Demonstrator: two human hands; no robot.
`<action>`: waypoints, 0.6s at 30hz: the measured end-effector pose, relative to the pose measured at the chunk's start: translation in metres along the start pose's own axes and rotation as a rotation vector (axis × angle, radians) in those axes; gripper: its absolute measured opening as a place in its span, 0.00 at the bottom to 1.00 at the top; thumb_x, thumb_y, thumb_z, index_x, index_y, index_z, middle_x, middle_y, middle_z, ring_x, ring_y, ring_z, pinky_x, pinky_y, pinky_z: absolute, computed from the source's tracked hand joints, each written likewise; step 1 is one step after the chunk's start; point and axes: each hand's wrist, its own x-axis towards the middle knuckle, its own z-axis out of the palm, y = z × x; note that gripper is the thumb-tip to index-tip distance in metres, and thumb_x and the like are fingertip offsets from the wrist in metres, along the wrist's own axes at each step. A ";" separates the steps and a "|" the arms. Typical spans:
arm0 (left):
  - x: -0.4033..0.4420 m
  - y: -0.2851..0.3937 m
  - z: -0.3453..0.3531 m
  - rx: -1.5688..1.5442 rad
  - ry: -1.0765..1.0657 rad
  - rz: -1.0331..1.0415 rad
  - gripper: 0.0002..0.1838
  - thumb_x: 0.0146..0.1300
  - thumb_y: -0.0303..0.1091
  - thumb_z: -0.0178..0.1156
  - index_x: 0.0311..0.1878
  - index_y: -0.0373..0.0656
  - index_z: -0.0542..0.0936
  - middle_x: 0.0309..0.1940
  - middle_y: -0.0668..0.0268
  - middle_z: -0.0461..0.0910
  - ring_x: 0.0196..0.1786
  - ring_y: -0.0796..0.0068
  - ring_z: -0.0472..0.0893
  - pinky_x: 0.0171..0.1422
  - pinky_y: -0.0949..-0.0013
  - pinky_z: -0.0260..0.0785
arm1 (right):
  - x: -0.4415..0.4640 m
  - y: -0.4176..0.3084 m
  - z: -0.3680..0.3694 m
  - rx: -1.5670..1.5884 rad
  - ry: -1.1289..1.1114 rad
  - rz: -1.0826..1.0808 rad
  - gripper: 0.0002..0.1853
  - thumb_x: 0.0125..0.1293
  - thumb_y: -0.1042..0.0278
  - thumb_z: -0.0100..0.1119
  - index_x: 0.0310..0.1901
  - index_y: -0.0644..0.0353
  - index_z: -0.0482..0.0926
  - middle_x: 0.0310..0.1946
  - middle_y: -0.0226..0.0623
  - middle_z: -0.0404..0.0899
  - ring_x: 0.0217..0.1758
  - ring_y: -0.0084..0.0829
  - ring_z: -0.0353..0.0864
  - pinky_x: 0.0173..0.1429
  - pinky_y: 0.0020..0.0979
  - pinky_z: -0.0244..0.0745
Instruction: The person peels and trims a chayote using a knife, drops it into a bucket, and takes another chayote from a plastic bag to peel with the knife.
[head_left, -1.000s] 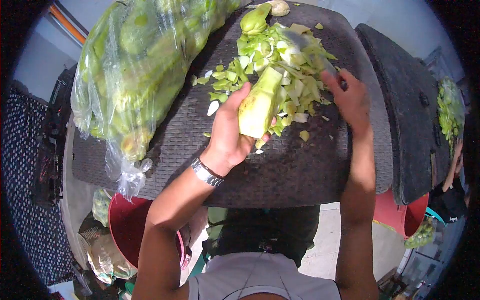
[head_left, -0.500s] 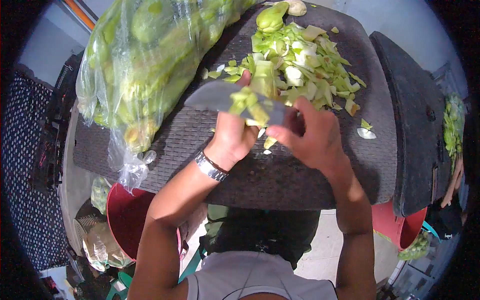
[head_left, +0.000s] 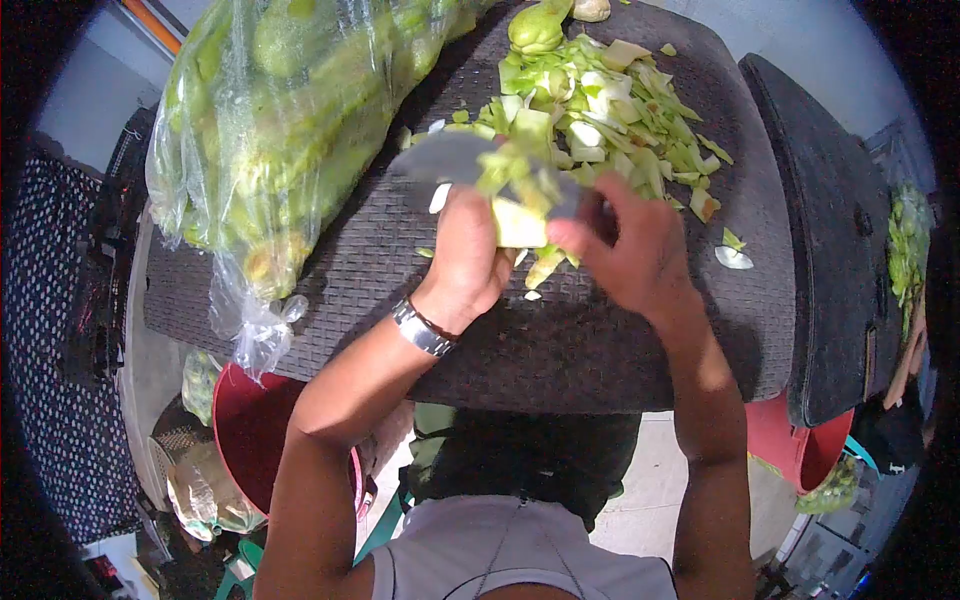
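My left hand (head_left: 467,255), with a metal watch (head_left: 422,328) at the wrist, is closed around a pale green piece of chayote (head_left: 519,226). In my right hand (head_left: 637,250) is a knife (head_left: 438,160), its broad blade pointing left across the top of the piece and blurred by motion. Bits of green peel (head_left: 505,172) cling to the blade. Just beyond both hands lies a heap of chopped chayote and peelings (head_left: 625,125). A whole chayote (head_left: 538,28) rests at the heap's far end. Part of the held piece is hidden by the knife and fingers.
A large knotted clear plastic bag of chayotes (head_left: 300,140) lies on the left of the dark woven-textured table (head_left: 600,365). Red tubs (head_left: 250,430) stand below the table on both sides. A dark chair-like panel (head_left: 830,250) stands at the right.
The knife has moved slightly up and right over the chayote, and more of its pale cut face now shows. My left fingers have shifted, and the view has moved slightly.
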 end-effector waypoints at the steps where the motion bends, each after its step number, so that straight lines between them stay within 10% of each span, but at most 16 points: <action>1: -0.002 0.005 0.003 0.004 -0.002 0.001 0.27 0.80 0.56 0.47 0.60 0.39 0.76 0.45 0.58 0.85 0.44 0.63 0.86 0.49 0.58 0.82 | 0.005 0.004 -0.004 -0.005 0.012 0.051 0.34 0.58 0.30 0.71 0.34 0.60 0.77 0.20 0.39 0.80 0.25 0.44 0.86 0.34 0.44 0.80; 5: -0.004 0.015 0.010 -0.030 -0.143 -0.067 0.27 0.79 0.57 0.46 0.59 0.39 0.75 0.48 0.58 0.84 0.41 0.63 0.85 0.41 0.58 0.81 | 0.011 0.013 -0.018 0.063 0.057 0.130 0.32 0.62 0.32 0.69 0.33 0.61 0.77 0.21 0.40 0.81 0.27 0.44 0.85 0.36 0.43 0.79; 10: -0.003 0.006 -0.003 -0.135 -0.259 -0.030 0.29 0.80 0.56 0.47 0.67 0.39 0.74 0.57 0.58 0.83 0.57 0.63 0.84 0.66 0.56 0.75 | -0.006 -0.007 -0.003 0.056 -0.063 -0.116 0.30 0.60 0.37 0.73 0.40 0.61 0.77 0.20 0.39 0.79 0.23 0.36 0.83 0.31 0.38 0.75; 18: -0.011 0.004 0.004 -0.160 -0.051 -0.026 0.24 0.78 0.53 0.52 0.61 0.42 0.75 0.51 0.60 0.83 0.50 0.65 0.85 0.49 0.56 0.82 | 0.003 0.004 -0.006 -0.047 0.064 -0.071 0.33 0.58 0.30 0.71 0.34 0.58 0.76 0.20 0.35 0.81 0.25 0.41 0.86 0.34 0.42 0.80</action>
